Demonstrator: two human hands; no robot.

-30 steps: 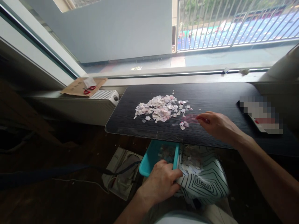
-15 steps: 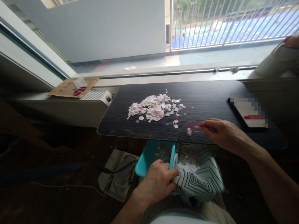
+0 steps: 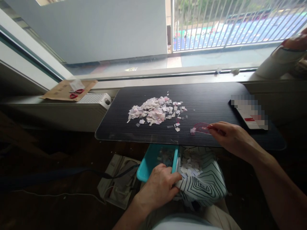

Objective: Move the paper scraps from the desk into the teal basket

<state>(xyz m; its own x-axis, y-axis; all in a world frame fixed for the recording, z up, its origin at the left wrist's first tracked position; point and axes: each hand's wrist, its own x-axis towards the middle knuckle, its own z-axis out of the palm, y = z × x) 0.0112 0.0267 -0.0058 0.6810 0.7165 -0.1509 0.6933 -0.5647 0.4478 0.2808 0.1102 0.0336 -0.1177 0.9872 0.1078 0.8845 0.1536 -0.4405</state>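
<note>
My right hand [image 3: 226, 134] pinches one end of a pink see-through protractor [image 3: 201, 127], held low over the dark table near its front edge. A few paper scraps [image 3: 192, 131] lie at the protractor's left end. Below the table edge, my left hand [image 3: 161, 183] is closed on the rim of a turquoise plastic basin [image 3: 143, 172] and the edge of a white cloth bag [image 3: 203, 188] with black lines. Scraps show inside both the basin and the bag. Left of the protractor, a heap of small pale paper pieces [image 3: 153, 110] is spread on the table.
The dark table [image 3: 208, 95] stands against a window sill. A phone-like device [image 3: 250, 115], partly blurred out, lies on its right. At left are a brown envelope [image 3: 55, 91], red-handled scissors [image 3: 76, 93] and a radiator [image 3: 96, 98]. An open box [image 3: 118, 185] sits on the floor.
The protractor has shifted slightly along the table in my right hand, with the scraps now just off its left end. My left hand keeps its hold. The whole view has moved a little.
</note>
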